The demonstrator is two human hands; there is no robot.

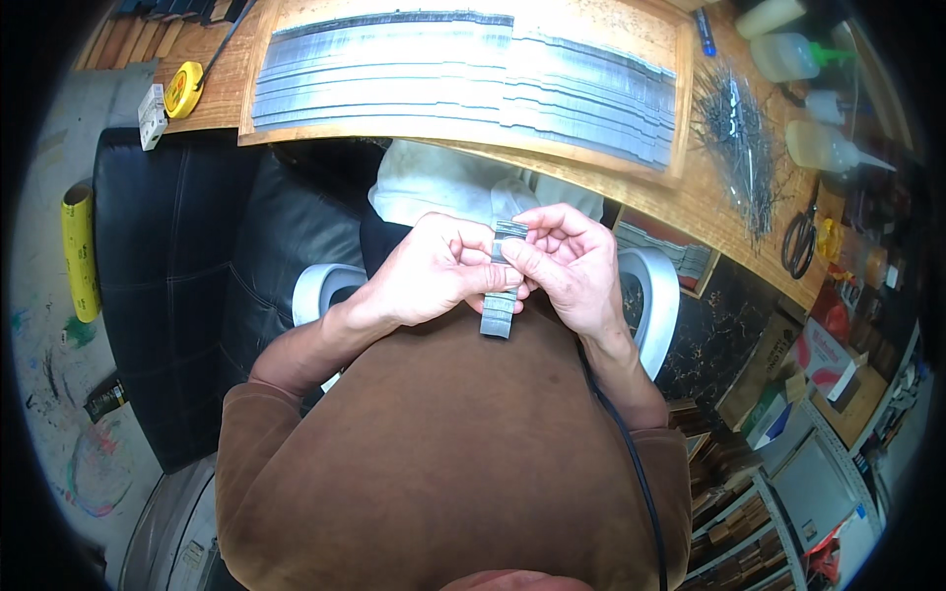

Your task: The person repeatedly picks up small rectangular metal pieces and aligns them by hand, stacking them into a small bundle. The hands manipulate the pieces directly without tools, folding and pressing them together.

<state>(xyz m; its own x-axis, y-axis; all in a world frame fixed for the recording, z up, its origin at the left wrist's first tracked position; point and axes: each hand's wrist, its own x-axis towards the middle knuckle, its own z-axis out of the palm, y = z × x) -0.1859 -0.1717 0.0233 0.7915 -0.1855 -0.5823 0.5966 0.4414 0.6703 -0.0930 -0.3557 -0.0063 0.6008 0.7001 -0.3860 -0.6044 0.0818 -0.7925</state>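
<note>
Both my hands meet in front of my chest, holding one narrow grey strip (497, 320) with stepped, overlapping ridges. My left hand (426, 271) pinches it from the left, the thumb lying across its middle. From the other side, my right hand (579, 266) grips its upper part between thumb and fingers. Fingers cover much of the strip's middle, while its lower end sticks out below them. Beyond my hands, a shallow wooden tray (682, 123) on the table carries rows of similar grey ridged strips (384, 74).
On the wooden table (631, 190) lie a yellow tape measure (183, 89), a blue marker (705, 32), a heap of thin dark wire-like pieces (739, 148) and black-handled scissors (799, 243). Squeeze bottles (788, 57) stand at far right. A black leather seat (163, 286) is at left.
</note>
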